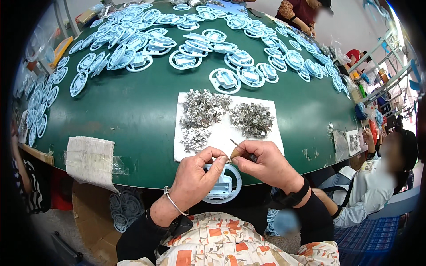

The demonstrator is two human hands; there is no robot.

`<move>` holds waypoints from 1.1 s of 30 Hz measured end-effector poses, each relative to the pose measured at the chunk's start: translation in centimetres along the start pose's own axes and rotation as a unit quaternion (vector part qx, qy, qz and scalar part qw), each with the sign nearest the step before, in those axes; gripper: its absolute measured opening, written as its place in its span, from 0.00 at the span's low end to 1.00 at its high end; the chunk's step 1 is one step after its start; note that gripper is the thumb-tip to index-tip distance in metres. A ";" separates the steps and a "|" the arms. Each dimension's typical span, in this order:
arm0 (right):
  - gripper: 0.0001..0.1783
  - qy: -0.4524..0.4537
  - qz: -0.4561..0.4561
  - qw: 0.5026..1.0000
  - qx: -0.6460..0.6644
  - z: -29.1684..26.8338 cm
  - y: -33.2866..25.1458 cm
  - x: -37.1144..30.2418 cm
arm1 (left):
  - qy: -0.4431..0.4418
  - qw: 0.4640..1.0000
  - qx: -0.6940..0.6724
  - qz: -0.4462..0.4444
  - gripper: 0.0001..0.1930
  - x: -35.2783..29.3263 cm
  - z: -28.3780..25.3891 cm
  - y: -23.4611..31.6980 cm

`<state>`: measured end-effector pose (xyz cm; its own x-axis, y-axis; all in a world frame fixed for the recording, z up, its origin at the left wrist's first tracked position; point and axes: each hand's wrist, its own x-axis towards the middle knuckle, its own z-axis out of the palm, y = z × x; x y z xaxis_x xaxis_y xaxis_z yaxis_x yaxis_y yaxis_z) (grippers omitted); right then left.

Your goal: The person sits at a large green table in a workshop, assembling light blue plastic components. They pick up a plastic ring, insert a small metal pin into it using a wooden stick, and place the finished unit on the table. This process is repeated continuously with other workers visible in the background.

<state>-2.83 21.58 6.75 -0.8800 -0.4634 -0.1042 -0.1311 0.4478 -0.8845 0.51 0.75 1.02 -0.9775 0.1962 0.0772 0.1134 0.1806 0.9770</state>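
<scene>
A light blue, wheel-shaped plastic part (217, 194) with a raised centre is in front of me at the table's near edge. My left hand (193, 175) is closed at its upper rim, thumb and forefinger pinched; its other fingers are mostly hidden. My right hand (268, 164) pinches close beside it, with a thin, dark, pointed tool (235, 143) sticking out from its fingers. Between the fingertips of both hands is a tiny metal piece (229, 161), too small to make out fully. Just beyond my hands, piles of small metal clips (205, 108) lie on a white board (222, 141).
Many more light blue wheel parts (185, 60) cover the far side of the green table (142, 117). A whitish cloth pad (91, 159) is taped at the near left edge. A cardboard box (95, 221) stands below. Co-workers sit at right (377, 177) and far right (301, 15).
</scene>
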 end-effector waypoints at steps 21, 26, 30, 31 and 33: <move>0.03 0.217 -0.016 0.973 0.083 0.6 3.1 -4.0 | -0.078 0.956 -0.238 -0.152 0.24 0.6 0.7 -0.1; 0.04 0.213 -0.010 0.971 0.105 1.1 3.1 -3.4 | -0.072 0.948 -0.266 -0.157 0.25 0.4 0.7 -1.0; 0.04 0.216 0.000 0.974 0.063 0.8 4.0 -2.4 | -0.096 0.938 -0.278 -0.182 0.27 -0.1 0.6 -0.2; 0.04 0.213 0.007 0.976 0.039 0.6 4.4 -1.9 | -0.106 0.936 -0.283 -0.182 0.27 -0.4 0.7 -0.2; 0.05 0.190 0.023 0.981 -0.011 0.3 4.3 -0.9 | -0.122 0.934 -0.277 -0.188 0.25 -0.9 0.5 0.2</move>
<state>-2.46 23.70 2.87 -0.9915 -0.1249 0.0371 -0.0932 0.4805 -0.8720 1.50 1.12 1.06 -0.8518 0.4463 -0.2742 -0.4062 -0.2323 0.8838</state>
